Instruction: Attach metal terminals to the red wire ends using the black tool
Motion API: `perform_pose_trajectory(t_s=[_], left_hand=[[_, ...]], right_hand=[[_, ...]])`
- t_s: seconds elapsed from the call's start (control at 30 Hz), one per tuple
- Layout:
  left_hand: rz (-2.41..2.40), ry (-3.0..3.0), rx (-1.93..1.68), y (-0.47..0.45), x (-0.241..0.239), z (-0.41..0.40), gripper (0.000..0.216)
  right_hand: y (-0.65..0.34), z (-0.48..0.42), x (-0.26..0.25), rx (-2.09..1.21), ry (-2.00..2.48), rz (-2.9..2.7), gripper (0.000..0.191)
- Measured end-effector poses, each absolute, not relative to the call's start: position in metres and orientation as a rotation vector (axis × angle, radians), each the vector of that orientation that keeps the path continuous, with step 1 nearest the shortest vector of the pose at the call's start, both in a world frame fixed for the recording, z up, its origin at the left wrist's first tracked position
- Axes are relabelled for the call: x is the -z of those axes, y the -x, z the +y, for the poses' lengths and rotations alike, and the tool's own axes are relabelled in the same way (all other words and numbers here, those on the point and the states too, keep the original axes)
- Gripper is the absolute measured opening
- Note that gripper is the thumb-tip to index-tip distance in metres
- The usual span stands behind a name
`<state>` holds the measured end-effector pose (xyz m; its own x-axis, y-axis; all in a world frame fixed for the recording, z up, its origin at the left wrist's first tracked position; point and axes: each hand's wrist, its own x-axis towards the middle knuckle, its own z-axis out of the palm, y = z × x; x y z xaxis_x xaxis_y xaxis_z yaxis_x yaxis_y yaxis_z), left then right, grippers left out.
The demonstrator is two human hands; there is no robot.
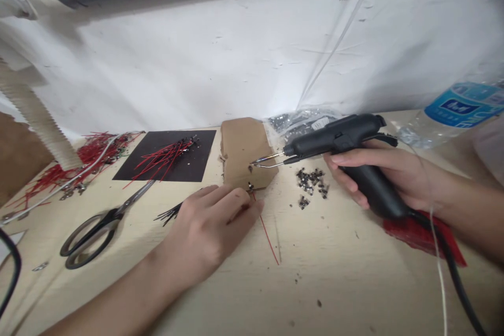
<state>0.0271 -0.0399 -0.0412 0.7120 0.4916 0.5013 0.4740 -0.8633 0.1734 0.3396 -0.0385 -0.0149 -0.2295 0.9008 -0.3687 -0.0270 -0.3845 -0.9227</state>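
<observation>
My right hand (381,168) is wrapped round a black soldering gun (334,136), whose thin metal tip points left over a piece of brown cardboard (246,142). At the cardboard's near edge, my left hand (212,226) is closed with thumb and finger pinching a thin red wire (270,231). A tiny dark metal part (250,186) stands just beyond those fingertips; whether it is joined to the wire I cannot tell. Several black wires (168,214) stick out from beside the left hand. Right of the cardboard lies a loose pile of small metal parts (312,185).
Scissors (94,236) lie to the left. Red wires (169,157) rest on a black sheet (132,165), with a bigger heap of red wires (92,155) farther left. A plastic bag of parts (299,121) and a water bottle (452,110) stand near the back wall.
</observation>
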Motion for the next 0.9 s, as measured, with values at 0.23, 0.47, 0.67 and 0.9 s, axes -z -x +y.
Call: perform_pose_trajectory(t_s=[0.23,0.47,0.67,0.9], left_hand=[[0.788,-2.882,-0.836,-0.0227,0.0441,-0.0369,0.012],[0.741,-2.931,-0.848,-0.0245,0.0430,-0.0348,0.011],[0.751,-2.908,-0.845,-0.0238,0.0443,-0.0324,0.013],[0.676,-2.901,-0.845,-0.0229,0.0426,-0.0308,0.014]], right_hand=[[-0.3399,-0.0380,0.0168,-1.722,1.320,-1.056,0.034],[-0.3411,-0.0380,0.0175,-1.723,1.322,-1.080,0.036],[-0.3413,-0.0395,0.0166,-1.713,1.339,-1.068,0.037],[-0.3408,-0.0387,0.0178,-1.703,1.356,-1.083,0.037]])
